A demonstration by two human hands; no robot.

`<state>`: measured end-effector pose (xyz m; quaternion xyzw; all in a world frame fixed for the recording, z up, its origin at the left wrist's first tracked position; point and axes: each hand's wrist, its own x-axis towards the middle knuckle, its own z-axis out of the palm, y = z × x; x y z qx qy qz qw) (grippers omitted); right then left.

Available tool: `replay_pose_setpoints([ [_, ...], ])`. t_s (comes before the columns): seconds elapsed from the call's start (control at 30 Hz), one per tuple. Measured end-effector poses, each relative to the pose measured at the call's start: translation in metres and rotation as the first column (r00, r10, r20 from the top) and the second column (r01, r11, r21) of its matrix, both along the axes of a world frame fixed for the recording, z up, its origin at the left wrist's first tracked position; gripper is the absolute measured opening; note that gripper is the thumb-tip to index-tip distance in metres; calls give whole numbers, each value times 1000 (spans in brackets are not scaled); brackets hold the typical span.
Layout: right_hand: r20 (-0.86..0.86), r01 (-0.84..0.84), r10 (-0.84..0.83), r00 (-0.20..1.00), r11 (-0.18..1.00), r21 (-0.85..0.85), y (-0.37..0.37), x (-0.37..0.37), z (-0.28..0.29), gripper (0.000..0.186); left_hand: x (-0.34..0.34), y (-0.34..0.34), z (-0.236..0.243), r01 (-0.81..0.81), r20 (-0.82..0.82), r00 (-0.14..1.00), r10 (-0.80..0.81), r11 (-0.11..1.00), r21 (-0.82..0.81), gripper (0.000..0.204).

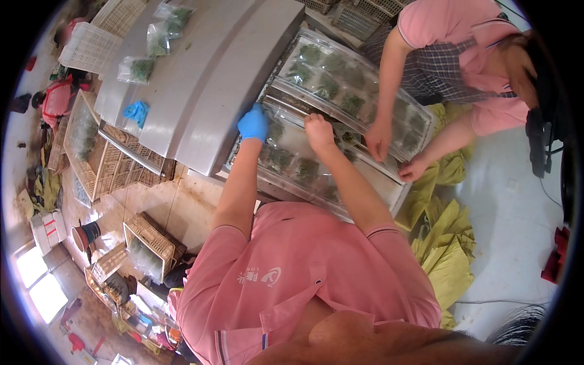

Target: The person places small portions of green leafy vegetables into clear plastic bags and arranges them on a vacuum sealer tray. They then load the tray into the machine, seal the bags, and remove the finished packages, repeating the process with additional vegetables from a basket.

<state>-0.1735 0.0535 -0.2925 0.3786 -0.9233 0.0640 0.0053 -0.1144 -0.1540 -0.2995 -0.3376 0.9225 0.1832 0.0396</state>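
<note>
My left hand (254, 125), in a blue glove, grips the left end of a metal bar at the upper edge of the near tray (230, 159). My right hand (317, 129), bare, has its fingers curled on the same bar farther right. Clear bags of green leafy produce (306, 173) lie in rows in the near tray. A second tray of similar bags (326, 85) sits beyond it. A co-worker's hands (378, 140) reach into the trays at the right, one at the right end of the near tray.
A steel machine top (201, 73) at left holds several bags (139, 68) and a crumpled blue glove (135, 112). Plastic crates (149, 243) stand left and behind. Yellow-green sheeting (444, 243) lies on the floor at right. The co-worker (438, 24) stands at upper right.
</note>
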Motion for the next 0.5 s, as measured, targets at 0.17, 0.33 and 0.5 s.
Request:
replay_pose_setpoints([
  [0.17,-13,7,-7,1000,999,-35,0,-1,-3,11,8,-2,6,292,-154,947,-283,956,40,20],
  [0.33,-11,17,-17,1000,999,-30,-3,-1,3,9,2,1,5,73,-97,992,-75,997,-31,20],
  [0.5,-54,4,-6,999,1000,-24,-2,-1,-4,10,-2,6,6,-38,-65,997,37,999,-4,21],
])
